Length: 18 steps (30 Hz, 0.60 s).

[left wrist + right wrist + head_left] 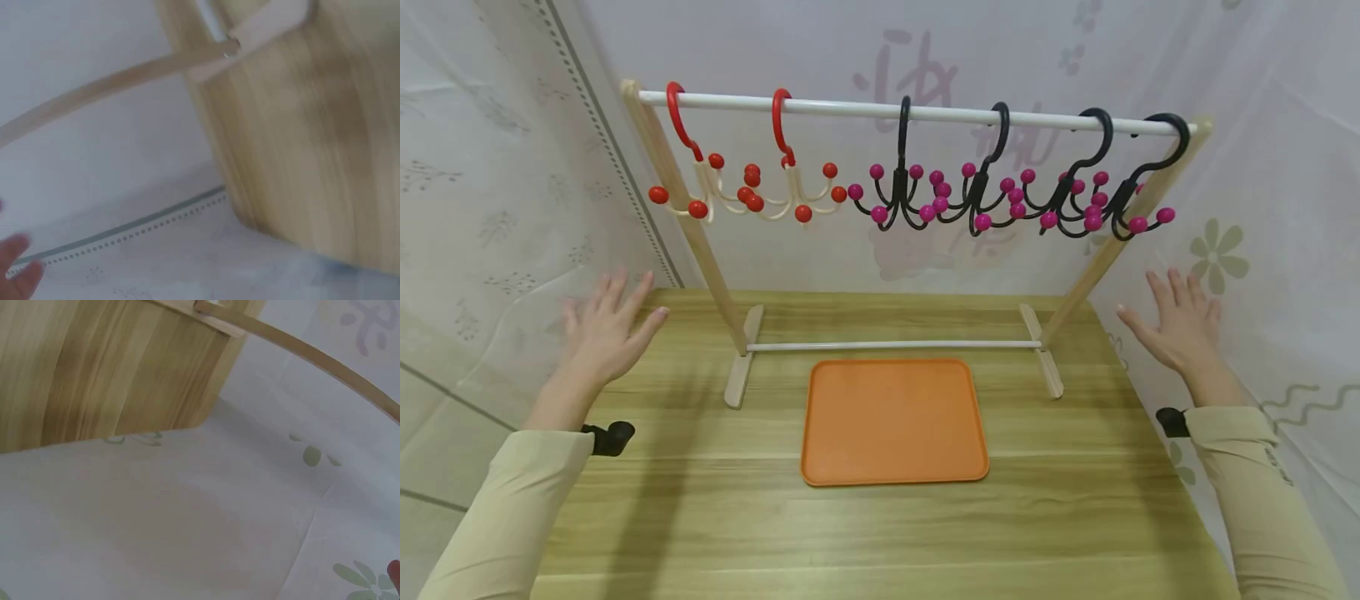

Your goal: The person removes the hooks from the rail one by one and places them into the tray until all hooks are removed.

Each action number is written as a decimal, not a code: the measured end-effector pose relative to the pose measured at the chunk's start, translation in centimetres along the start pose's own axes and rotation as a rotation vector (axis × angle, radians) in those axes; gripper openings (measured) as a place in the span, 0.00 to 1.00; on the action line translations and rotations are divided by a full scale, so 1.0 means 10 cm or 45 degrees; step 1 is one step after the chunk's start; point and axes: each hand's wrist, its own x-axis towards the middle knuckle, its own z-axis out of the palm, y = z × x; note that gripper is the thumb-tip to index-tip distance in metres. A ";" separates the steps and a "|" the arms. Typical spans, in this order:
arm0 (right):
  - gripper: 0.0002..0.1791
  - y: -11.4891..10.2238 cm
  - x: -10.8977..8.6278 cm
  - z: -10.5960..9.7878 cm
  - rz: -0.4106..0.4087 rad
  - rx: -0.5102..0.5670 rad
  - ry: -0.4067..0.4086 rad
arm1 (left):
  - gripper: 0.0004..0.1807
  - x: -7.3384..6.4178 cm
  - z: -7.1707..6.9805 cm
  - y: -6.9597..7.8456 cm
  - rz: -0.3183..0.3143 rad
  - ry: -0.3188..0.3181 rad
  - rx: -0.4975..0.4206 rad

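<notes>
My left hand (604, 333) is held out to the left of a wooden rack, fingers spread, with nothing in it. To the right of the rack my right hand (1183, 325) is raised the same way, fingers apart and bare. From the rack's white top rail (850, 108) hang two red-hooked claw hangers, a left one (679, 125) and a right one (781, 133), with cream prongs and red ball tips. Several black claw hangers (901, 179) with magenta balls hang along the right part. In the left wrist view, only fingertips (22, 281) show at the lower left.
An orange tray (895, 423) lies on the wooden table (880, 542) in front of the rack's lower white bar (887, 344). Wooden feet (743, 358) carry the rack's slanting posts (696, 242). Patterned pale curtains (512, 167) surround the table's back and sides.
</notes>
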 end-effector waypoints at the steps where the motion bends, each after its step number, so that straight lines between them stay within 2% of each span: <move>1: 0.40 0.00 0.01 0.00 -0.019 0.033 0.038 | 0.33 0.00 -0.01 0.01 0.001 0.009 -0.048; 4: 0.34 0.00 0.02 0.00 -0.067 0.194 0.144 | 0.30 -0.02 -0.04 0.05 -0.050 0.027 -0.270; 6: 0.30 -0.02 0.01 -0.02 -0.042 0.352 0.181 | 0.29 -0.03 -0.06 0.07 -0.113 0.039 -0.429; 9: 0.28 -0.07 -0.01 -0.05 0.107 0.586 0.199 | 0.29 -0.04 -0.08 0.11 -0.204 0.048 -0.592; 11: 0.27 -0.10 -0.02 -0.07 0.232 0.738 0.222 | 0.30 -0.03 -0.08 0.12 -0.227 0.059 -0.669; 13: 0.26 -0.10 -0.01 -0.07 0.306 0.859 0.269 | 0.31 -0.01 -0.08 0.14 -0.245 0.061 -0.779; 14: 0.25 -0.09 0.00 -0.07 0.327 0.935 0.287 | 0.31 0.00 -0.08 0.15 -0.251 0.064 -0.841; 18: 0.23 -0.02 0.04 -0.03 0.351 1.383 0.387 | 0.33 0.03 -0.10 0.22 -0.296 0.085 -1.124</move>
